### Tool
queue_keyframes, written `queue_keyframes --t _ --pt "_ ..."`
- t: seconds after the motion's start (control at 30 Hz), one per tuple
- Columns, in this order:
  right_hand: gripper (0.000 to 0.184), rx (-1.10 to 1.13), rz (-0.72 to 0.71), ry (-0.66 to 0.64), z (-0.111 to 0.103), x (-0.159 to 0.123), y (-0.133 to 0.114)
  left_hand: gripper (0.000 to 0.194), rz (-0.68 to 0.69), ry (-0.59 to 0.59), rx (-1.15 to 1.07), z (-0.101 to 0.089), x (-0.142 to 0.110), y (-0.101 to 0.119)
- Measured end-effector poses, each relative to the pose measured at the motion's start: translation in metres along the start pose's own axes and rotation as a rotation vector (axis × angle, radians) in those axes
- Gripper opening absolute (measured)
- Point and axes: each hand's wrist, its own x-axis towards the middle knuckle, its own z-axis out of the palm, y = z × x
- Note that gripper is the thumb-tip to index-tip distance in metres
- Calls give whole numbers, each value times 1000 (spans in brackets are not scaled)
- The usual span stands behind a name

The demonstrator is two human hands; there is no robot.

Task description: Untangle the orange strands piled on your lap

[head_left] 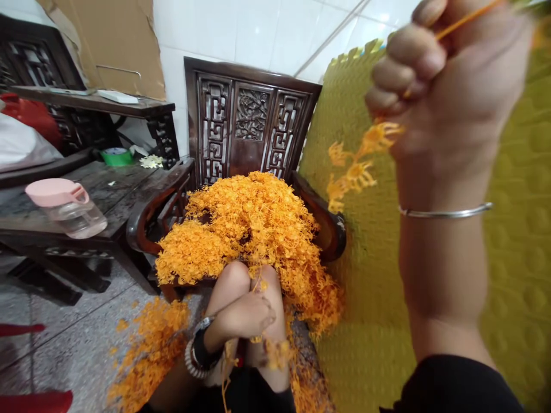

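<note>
The right hand's [451, 97] fingers [413, 57] close on an orange floral strand [357, 166] above the yellow mat [357, 344]. The left hand [243, 315] curls on a knee [230, 281], its grip unclear. A large orange heap [249, 229] fills the carved wooden armchair [215, 126], spilling onto the tiled floor [55, 355].

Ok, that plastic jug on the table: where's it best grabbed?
Take the jug by its pink handle, probably coming from the side of the carved chair: the handle juts out that way, while the clear body looks smooth.
</note>
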Motion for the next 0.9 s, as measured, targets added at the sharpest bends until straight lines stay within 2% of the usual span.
queue_keyframes --t 0.07,0.1,0.17,0.27,0.3,0.33,0.4,0.47,0.53,0.63,0.73,0.8,0.9 --pt "51 24 88 -42 11 -21 12 17 -33 27 12 -23 -3 1" --pt "51 66 130 -59 13 -28 19 23 -65 72 6 -37 -3 4" --pt "53 202 201 -96 13 -37 32 36 -144 324 -181 -65 5 13" --pt "54 396 295 -130 10 -44 53 41 -28 742 -612 -99 26 29" --pt "54 455 308 -144 10 -46 60 44 17 819 -681 -107 34 32" --pt "53 504 309 -154 9 -48 68 48 49 834 -710 -114 42 35" --pt "49 559 283 -159 10 -52 84 49 82 743 -715 -123 55 38" --pt "43 575 242 -147 10 -53 100 42 54 654 -655 -128 64 37" --pt "39 584 180 -108 9 -53 115 36 -16 648 -536 -132 70 33" --pt "31 563 58 22 4 -54 135 32 -29 664 -425 -134 75 23" --pt "36 429 -7 121 -1 -59 156 37 45 755 -492 -132 77 12" --pt "41 315 -9 116 -4 -65 172 35 24 837 -541 -129 78 5" --pt "40 227 21 85 -9 -75 199 31 -75 904 -606 -127 79 -6"
